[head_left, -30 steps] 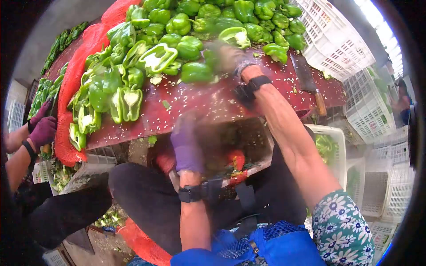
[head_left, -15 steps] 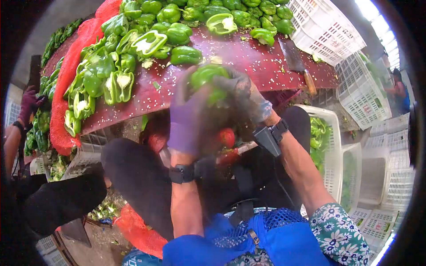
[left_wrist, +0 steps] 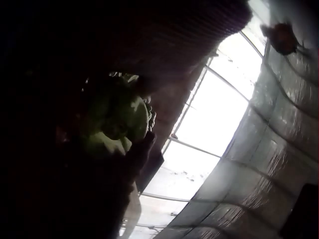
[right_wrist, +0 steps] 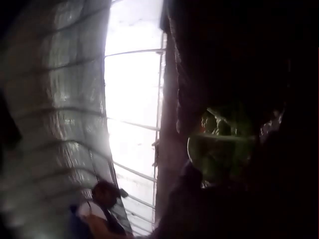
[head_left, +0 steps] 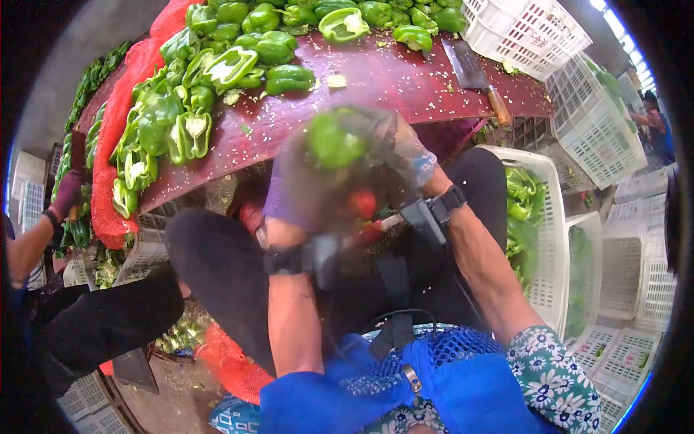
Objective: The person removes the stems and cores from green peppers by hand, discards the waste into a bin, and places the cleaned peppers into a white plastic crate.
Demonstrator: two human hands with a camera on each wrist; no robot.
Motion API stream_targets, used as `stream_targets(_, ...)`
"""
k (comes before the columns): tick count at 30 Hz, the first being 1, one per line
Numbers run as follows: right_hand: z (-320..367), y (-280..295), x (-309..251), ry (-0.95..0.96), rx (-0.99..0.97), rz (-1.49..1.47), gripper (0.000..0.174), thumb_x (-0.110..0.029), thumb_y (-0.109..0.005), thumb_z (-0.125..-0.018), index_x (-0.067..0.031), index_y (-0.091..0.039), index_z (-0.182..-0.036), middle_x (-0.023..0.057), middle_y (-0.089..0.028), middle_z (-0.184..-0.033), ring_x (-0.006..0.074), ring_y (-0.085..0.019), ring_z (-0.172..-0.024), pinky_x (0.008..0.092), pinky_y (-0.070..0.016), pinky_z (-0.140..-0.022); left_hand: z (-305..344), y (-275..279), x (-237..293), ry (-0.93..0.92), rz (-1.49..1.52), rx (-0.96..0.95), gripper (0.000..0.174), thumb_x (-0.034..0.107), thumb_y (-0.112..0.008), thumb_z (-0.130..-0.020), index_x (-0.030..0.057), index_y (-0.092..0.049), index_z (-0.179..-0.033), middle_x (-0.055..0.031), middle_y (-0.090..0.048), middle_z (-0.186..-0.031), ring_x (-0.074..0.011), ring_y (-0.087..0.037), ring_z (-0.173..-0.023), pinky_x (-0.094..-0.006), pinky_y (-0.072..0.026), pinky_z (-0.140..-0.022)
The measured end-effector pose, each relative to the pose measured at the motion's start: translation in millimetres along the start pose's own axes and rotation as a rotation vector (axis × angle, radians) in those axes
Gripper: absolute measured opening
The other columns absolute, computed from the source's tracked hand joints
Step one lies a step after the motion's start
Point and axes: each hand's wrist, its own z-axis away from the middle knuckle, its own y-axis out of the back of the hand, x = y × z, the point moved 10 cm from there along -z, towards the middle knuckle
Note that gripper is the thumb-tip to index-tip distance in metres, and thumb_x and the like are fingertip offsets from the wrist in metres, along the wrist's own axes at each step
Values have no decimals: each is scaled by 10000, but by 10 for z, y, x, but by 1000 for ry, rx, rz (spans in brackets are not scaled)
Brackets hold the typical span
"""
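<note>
A green pepper (head_left: 337, 140), blurred by motion, is held between both gloved hands above the lap. The left hand (head_left: 290, 177), in a purple glove, grips its left side; its fingers are blurred. On the pepper's right side is the right hand (head_left: 405, 148) in a greyish, stained glove, fingers curled round it. Both wrist views are very dark; the pepper (left_wrist: 117, 119) appears pale green beside dark fingers in the left one, and the pepper (right_wrist: 222, 149) shows among dark fingers in the right one.
Whole and halved peppers (head_left: 228, 66) lie on the red table (head_left: 361, 79). A cleaver (head_left: 466, 65) rests near the right end. White crates (head_left: 531, 36) stand at right, with a bin (head_left: 553, 239) of pepper pieces. Another person's gloved hand (head_left: 70, 189) is at left.
The right hand has come back from the peppers on the table with a pepper and met the left hand over the lap. Since then both hands have stayed together on it.
</note>
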Motion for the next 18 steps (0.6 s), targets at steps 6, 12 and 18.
stream_targets(6, 112, -25, -347, -41, 111, 539, 459, -430, -665, -818, -135, -630, -1168, 162, -626, -1153, 336, -620, -1024, 389, -518, -838, -88, -21, -341, 166, 61, -20, 457, 504, -473, -917, 153, -542, -1203, -38, -625, -1131, -190, -619, -964, -328, -546, -686)
stream_targets(12, 10, 157, -107, 203, 99, 233, 414, -375, -639, -841, -73, -634, -1123, 190, -645, -1053, 330, -632, -979, 398, -526, -796, 65, 96, -177, -74, -24, 106, 427, 439, -516, -908, 103, -552, -1169, -114, -624, -1133, -231, -634, -948, -334, -540, -656)
stream_targets(18, -446, 618, 346, 220, 412, 32, 295, -249, -572, -891, -12, -627, -1058, 118, -676, -928, 237, -655, -784, 326, -534, -655, 103, 311, -246, 17, 36, 282, 571, 421, -528, -878, 2, -486, -1264, -204, -615, -1094, -324, -626, -877, -304, -477, -549)
